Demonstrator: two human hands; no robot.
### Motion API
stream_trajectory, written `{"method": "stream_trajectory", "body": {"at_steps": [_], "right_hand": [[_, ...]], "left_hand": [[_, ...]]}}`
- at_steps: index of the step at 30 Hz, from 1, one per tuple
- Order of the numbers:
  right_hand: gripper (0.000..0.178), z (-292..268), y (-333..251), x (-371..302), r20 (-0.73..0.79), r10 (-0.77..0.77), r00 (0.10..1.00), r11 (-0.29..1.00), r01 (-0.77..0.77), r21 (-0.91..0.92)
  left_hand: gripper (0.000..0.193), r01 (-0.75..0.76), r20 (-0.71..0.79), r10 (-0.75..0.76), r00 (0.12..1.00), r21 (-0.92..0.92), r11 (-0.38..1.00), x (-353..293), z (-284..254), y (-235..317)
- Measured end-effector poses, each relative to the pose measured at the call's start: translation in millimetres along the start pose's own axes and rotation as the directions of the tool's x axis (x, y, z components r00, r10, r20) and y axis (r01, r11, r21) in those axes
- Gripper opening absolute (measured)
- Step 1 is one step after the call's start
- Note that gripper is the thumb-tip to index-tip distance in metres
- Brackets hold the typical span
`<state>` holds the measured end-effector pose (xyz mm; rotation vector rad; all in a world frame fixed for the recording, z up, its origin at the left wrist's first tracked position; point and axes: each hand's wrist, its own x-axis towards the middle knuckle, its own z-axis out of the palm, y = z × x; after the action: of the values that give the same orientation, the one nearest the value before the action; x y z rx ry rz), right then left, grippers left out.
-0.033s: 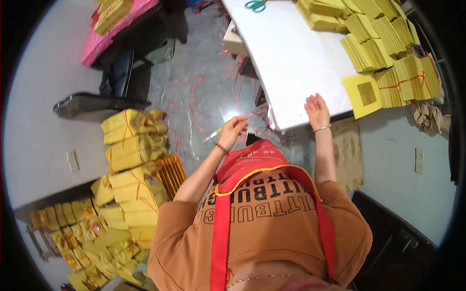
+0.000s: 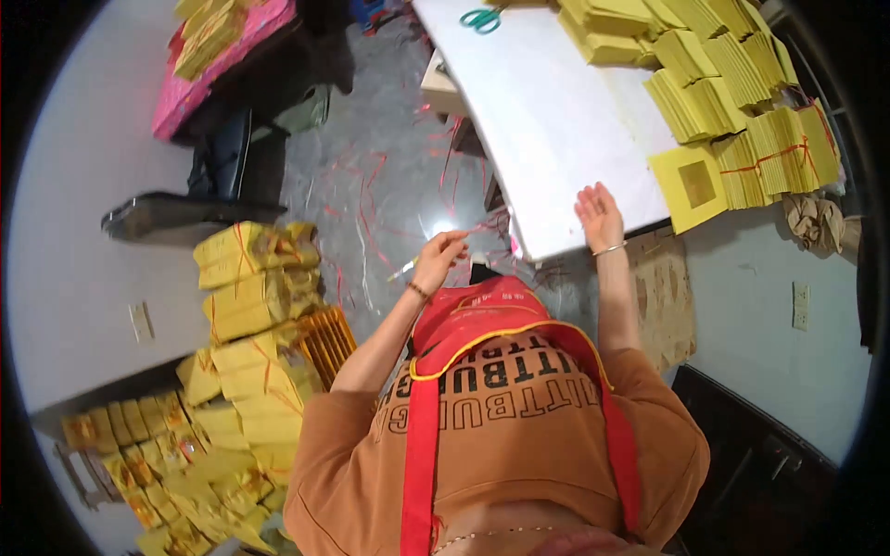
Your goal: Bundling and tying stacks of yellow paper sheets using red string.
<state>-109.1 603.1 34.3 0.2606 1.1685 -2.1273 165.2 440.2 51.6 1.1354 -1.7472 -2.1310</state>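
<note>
On the right of the frame, flat on the bench (image 2: 547,120) by the near edge: a yellow paper piece with a brown window (image 2: 687,190). Near it but apart, the right hand (image 2: 601,218), palm up, fingers straight and a bit spread, with nothing in it. Cannot tell if touching the bench top.

At the middle, over the floor (image 2: 343,130), the left hand (image 2: 440,262), fingers bent, thumb close to the first finger. Just beside it, a thin pale stick (image 2: 402,270); cannot tell if pinched or only lying below. Looks like a pause between two bits of work. To take the paper piece, would need to slide the right hand rightward and curl its fingers.

At the upper right, rows of folded yellow papers (image 2: 691,102), packed tight, maybe bags; one bunch (image 2: 774,157) tied with red string. At the lower left, piled yellow packs (image 2: 255,357), some tied too. Cannot tell what is inside. At the top, green scissors (image 2: 481,20).
</note>
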Motion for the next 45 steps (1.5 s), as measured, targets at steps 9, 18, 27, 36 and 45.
{"method": "stream_trajectory", "body": {"at_steps": [9,18,27,36,45], "right_hand": [[0.049,35,-16,34,-0.025,0.045,0.999,0.998,-0.044,0.041],[0.047,121,-65,119,-0.138,-0.179,0.974,0.978,0.192,0.085],[0.047,217,-128,224,-0.352,-0.518,0.78,0.855,0.455,-0.25],[0.035,209,-126,299,-0.281,-0.661,0.696,0.745,0.565,-0.355],[0.05,218,-120,302,-0.396,-0.686,0.61,0.721,0.501,-0.479]], "left_hand": [[0.023,-0.005,0.156,-0.004,0.988,0.062,0.998,126,-6,67],[0.078,0.021,0.405,0.06,0.912,-0.192,0.981,378,75,266],[0.083,0.037,0.508,0.162,0.846,-0.358,0.933,484,173,316],[0.052,0.392,0.709,-0.075,0.701,-0.295,0.871,504,186,313],[0.043,0.201,0.473,-0.029,0.881,-0.318,0.926,491,192,318]]}}
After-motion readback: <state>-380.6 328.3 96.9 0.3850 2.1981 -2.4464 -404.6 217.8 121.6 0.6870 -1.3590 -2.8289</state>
